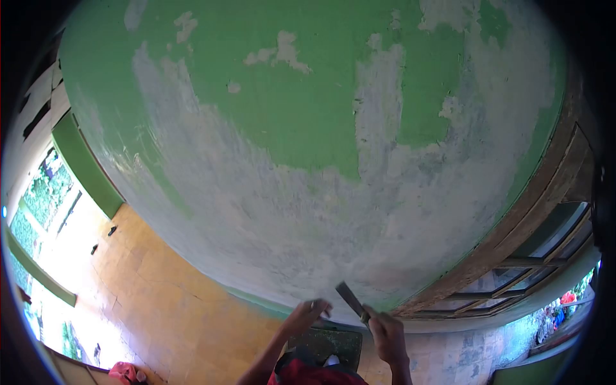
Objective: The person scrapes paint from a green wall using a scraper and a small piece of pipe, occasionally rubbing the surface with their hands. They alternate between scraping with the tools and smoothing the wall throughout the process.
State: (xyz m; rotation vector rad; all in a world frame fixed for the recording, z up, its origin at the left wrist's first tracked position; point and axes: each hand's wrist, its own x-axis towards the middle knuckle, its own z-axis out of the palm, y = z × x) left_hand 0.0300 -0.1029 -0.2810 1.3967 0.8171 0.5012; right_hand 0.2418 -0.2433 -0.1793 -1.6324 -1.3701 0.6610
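My right hand [385, 335] is wrapped round the handle of a scraper [350, 299]. Its flat grey blade points up and left, close to the lower part of the wall [308, 224]. To the left of the blade is my left hand [307, 316], its fingers loosely curled with a gap between them and nothing seen in them; a ring shows on one finger. Green paint covers much of the upper wall, while pale, bare-looking patches spread over the middle and bottom.
A wooden-framed window [513, 282] borders the wall on the right. Below my hands lies a dark, speckled surface [343, 346]. Orange floor tiles [173, 282] stretch left toward green posts [86, 163]. A red bag-like item [126, 372] rests at the lower left.
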